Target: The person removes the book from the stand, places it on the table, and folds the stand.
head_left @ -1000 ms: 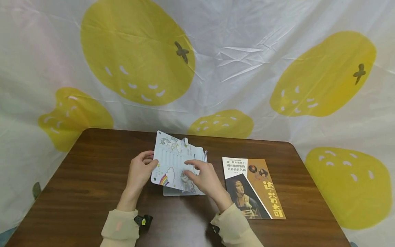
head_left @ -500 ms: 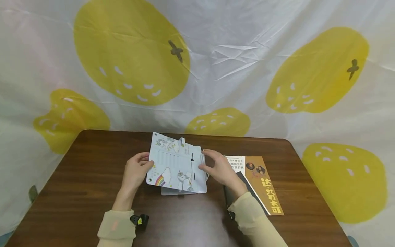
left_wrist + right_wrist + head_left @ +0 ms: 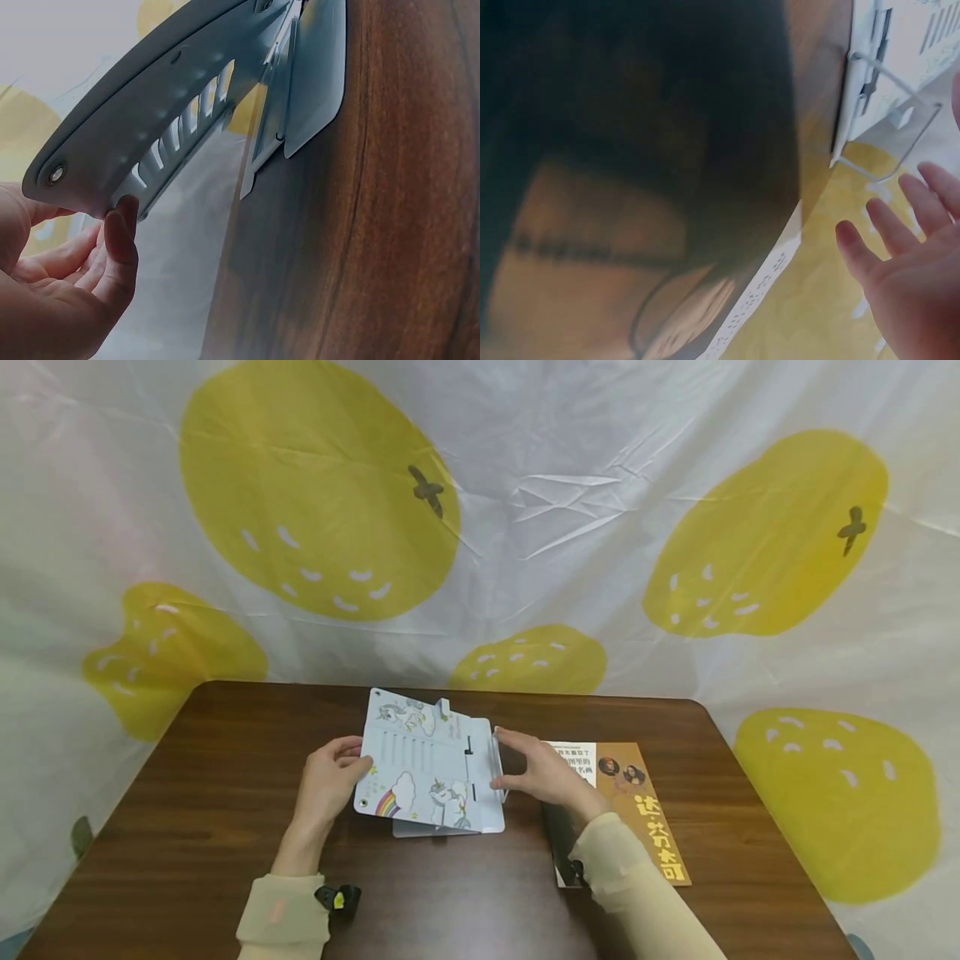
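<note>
A white metal book stand [image 3: 411, 756] with unicorn and rainbow prints stands on the table, its slotted panel tilted up over a flat base. My left hand [image 3: 324, 781] pinches the panel's left edge between thumb and fingers; the left wrist view shows the panel's plain grey back [image 3: 150, 112] above the fingertips. At the stand's right side, a bent wire bracket [image 3: 896, 75] sticks out. My right hand [image 3: 547, 772] is beside this bracket with thumb and fingers spread apart. In the right wrist view its fingers [image 3: 889, 229] are extended; whether the thumb touches the wire cannot be told.
An orange, white and black art book [image 3: 626, 797] lies right of the stand, partly under my right forearm. The brown wooden table [image 3: 225, 760] meets a white curtain [image 3: 562, 552] printed with yellow fruit at its back edge.
My right hand has moved right, from over the panel's face to the wire bracket at its right side. The left hand keeps its grip on the panel's edge.
</note>
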